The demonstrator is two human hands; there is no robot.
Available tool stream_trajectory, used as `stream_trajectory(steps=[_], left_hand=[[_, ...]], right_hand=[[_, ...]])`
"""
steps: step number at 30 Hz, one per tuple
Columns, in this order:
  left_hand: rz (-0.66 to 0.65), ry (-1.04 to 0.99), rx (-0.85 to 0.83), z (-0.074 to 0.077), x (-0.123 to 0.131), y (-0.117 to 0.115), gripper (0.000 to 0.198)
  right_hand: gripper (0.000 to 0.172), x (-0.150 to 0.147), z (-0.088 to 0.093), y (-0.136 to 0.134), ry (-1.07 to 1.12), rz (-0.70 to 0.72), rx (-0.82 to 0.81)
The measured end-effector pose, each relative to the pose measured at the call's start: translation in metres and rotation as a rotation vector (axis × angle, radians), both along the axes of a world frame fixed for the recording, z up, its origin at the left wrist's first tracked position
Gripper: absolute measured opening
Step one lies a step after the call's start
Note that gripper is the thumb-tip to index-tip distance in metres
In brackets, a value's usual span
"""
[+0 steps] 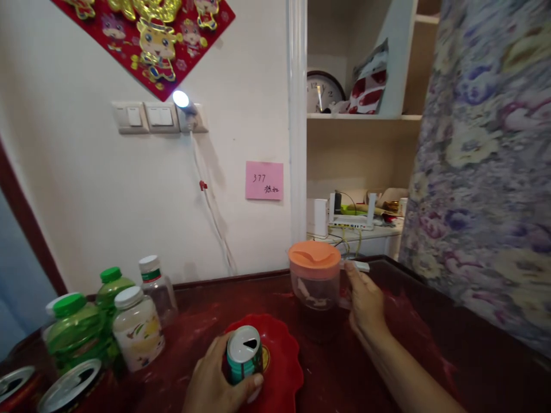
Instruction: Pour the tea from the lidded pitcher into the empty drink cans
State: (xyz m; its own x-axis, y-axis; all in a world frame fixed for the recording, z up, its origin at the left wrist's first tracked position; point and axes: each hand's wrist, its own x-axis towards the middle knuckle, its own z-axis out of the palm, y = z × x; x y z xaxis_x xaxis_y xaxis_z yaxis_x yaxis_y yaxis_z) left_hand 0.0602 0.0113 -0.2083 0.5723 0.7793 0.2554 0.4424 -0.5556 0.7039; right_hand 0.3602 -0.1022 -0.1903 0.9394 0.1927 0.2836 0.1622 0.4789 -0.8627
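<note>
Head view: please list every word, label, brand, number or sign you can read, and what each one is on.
"377": pink note on the wall; the handwritten characters below it are too unclear to quote surely.
"12" and "2": clock, partly hidden.
Teal can in the left hand: print not readable.
Jar with the yellow picture: any lettering too small and blurred to read.

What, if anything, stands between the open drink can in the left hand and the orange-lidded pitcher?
Nothing visible blocks the way: only the low rim of the scalloped red plate lies between the drink can and the pitcher. The orange lid covers the pitcher's top.
</note>
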Motion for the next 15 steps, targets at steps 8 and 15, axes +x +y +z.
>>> stream_trajectory(steps=[8,15], left_hand=[[0.018,-0.003,0.031,0.000,0.001,0.000,0.056],[0.008,-0.017,0.050,-0.002,0.000,-0.002,0.053]], right_hand=[[0.031,0.005,-0.012,0.002,-0.004,0.035,0.022],[0.027,0.016,-0.002,-0.004,-0.199,-0.173,0.050]])
